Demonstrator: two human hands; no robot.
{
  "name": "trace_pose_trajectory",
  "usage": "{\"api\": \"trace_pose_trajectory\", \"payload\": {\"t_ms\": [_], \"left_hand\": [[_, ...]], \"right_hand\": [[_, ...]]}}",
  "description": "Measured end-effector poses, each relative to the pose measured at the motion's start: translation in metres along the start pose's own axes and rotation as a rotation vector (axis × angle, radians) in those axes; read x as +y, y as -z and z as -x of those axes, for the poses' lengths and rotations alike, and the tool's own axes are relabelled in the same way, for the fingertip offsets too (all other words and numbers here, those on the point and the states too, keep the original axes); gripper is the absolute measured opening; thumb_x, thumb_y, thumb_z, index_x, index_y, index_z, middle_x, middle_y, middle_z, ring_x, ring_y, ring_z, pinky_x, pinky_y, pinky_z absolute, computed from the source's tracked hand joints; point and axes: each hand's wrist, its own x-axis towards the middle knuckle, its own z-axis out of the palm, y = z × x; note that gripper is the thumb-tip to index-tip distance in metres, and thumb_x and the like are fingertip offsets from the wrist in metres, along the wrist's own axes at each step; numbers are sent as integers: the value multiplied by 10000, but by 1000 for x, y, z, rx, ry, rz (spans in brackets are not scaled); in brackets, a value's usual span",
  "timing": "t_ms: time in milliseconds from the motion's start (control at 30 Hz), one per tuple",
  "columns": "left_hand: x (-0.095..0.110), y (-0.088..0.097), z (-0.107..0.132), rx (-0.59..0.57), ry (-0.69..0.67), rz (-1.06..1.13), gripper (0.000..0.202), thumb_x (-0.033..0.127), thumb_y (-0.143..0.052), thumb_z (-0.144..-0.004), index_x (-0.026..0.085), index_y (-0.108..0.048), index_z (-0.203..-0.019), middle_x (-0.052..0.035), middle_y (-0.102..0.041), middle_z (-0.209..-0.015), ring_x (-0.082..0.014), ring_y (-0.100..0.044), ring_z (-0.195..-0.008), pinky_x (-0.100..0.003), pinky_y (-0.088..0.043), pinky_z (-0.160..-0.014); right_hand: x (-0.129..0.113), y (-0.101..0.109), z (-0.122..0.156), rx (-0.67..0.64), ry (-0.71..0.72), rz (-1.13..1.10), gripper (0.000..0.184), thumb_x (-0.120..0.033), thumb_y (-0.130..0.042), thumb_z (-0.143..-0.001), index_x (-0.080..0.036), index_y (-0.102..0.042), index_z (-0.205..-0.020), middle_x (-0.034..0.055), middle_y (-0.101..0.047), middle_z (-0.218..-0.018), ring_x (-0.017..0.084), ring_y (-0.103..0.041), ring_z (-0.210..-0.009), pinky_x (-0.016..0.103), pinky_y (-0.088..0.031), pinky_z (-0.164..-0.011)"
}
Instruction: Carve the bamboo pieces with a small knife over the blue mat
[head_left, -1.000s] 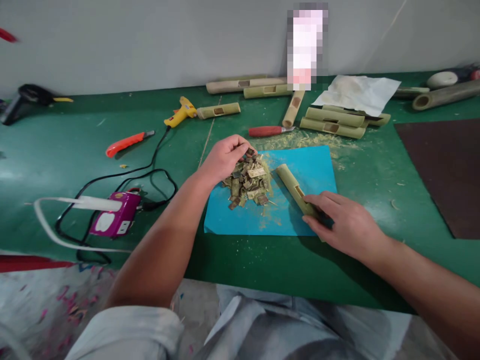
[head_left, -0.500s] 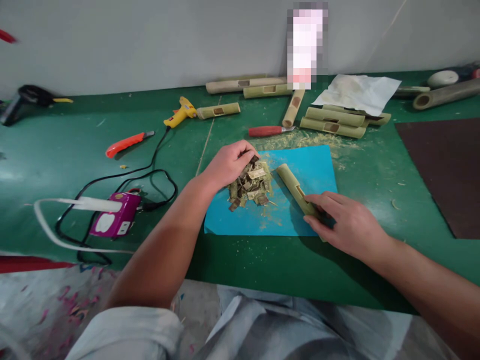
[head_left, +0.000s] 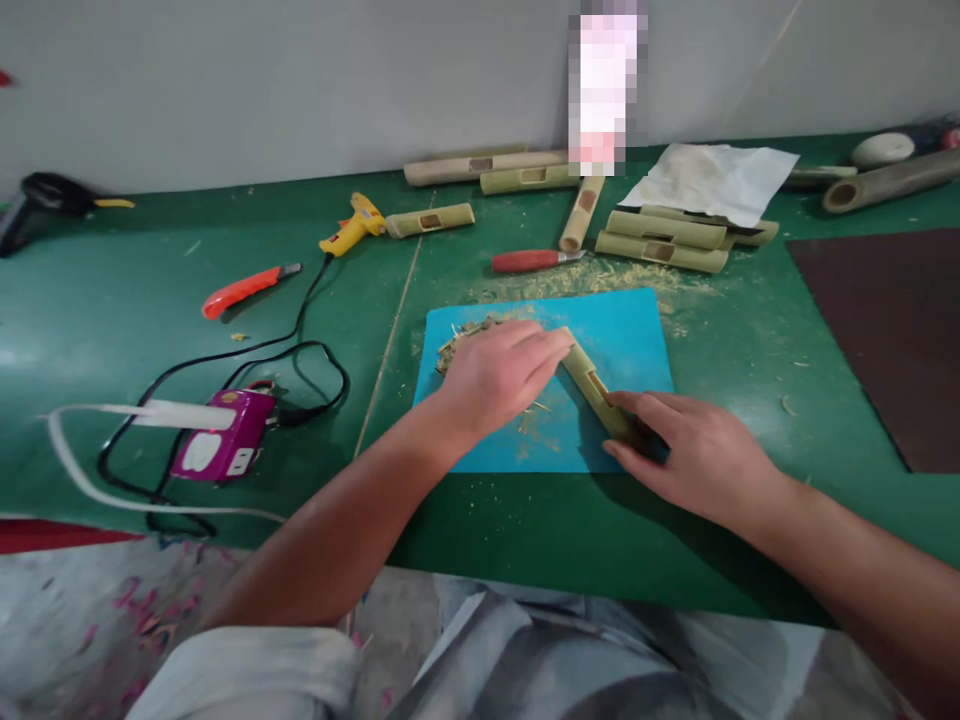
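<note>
My right hand (head_left: 690,450) is closed around the near end of a green bamboo tube (head_left: 585,372), which has a rectangular notch cut in its side. At the tube's far end, the fingers of my left hand (head_left: 510,370) are bent together over the rim. The tube slants across a blue sheet (head_left: 622,320) dusted with shavings. Behind my left hand lies a heap of bamboo chips (head_left: 454,350), partly hidden by it.
Beyond the sheet lie a red-handled knife (head_left: 525,261) and several notched bamboo tubes (head_left: 664,252). To the left are an orange utility knife (head_left: 244,292), a yellow glue gun (head_left: 352,228) and a purple power adapter (head_left: 225,435) with cords. A dark board (head_left: 885,340) lies at right.
My left hand has left the chip heap and moved right to the tube's far end. The heap has shifted left and away. My right hand keeps its hold.
</note>
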Motion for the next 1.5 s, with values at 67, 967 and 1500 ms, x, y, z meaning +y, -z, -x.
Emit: {"api": "trace_pose_trajectory", "payload": {"t_ms": [67, 967, 1500], "left_hand": [[4, -8, 0, -2, -16, -8, 310, 299, -420, -1060, 174, -701, -1096, -81, -750, -959, -187, -697, -894, -310, -536, -799], [-2, -29, 6, -36, -40, 63, 278, 265, -456, -1047, 150, -707, -1081, -77, -723, -915, -169, -687, -854, -281, -550, -785], [-4, -30, 5, 4, -58, 14, 287, 263, -460, -1043, 134, -716, -1045, -81, -714, -855, -175, -670, -797, -293, -540, -736]], "right_hand": [[0, -1, 0, 2, 16, 13, 315, -370, -601, -898, -200, -645, -1160, 51, -768, -920, 198, -690, -697, 319, -508, -603], [-9, -8, 5, 2, -99, 16, 320, -339, -651, -831, -174, -617, -1103, -19, -653, -651, 159, -597, -516, 262, -383, -498], [-8, -9, 4, -20, -104, -7, 303, -336, -647, -827, -181, -604, -1084, -25, -626, -644, 152, -573, -513, 250, -340, -493]]}}
